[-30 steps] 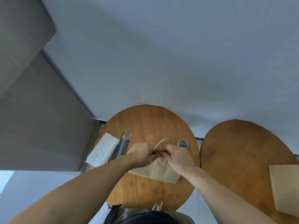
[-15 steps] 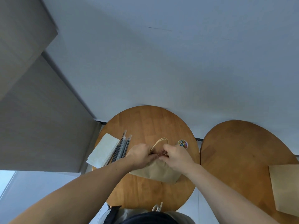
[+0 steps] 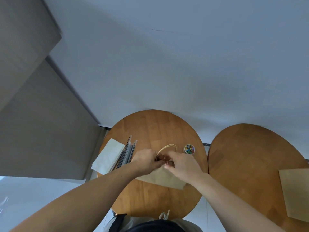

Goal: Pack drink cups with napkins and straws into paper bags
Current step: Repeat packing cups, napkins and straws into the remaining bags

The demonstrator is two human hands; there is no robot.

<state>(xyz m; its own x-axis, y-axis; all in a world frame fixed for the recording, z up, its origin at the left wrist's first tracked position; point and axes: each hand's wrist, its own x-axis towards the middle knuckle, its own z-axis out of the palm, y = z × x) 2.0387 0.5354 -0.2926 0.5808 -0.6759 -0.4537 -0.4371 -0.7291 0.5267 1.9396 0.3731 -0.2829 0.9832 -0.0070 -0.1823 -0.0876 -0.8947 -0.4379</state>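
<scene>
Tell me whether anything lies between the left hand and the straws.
Nothing visible does. The left hand, pinching the top of the paper bag, is right beside the straws; the napkins lie on their far side.

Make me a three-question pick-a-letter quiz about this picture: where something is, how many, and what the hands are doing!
1. Where is the small round tub of coloured paper clips?
A. On the white napkins.
B. On the floor.
C. On the round wooden table, beyond the right hand.

2. How many round wooden tables show?
A. One.
B. Two.
C. Four.

3. What are the hands doing?
A. Both pinch the top of the brown paper bag.
B. Both lie flat.
C. Both hold cups.

Answers:
1 C: the tub stands past that hand's fingers.
2 B: a second table stands beside the first.
3 A: the left hand and right hand meet at the bag's mouth.
</scene>
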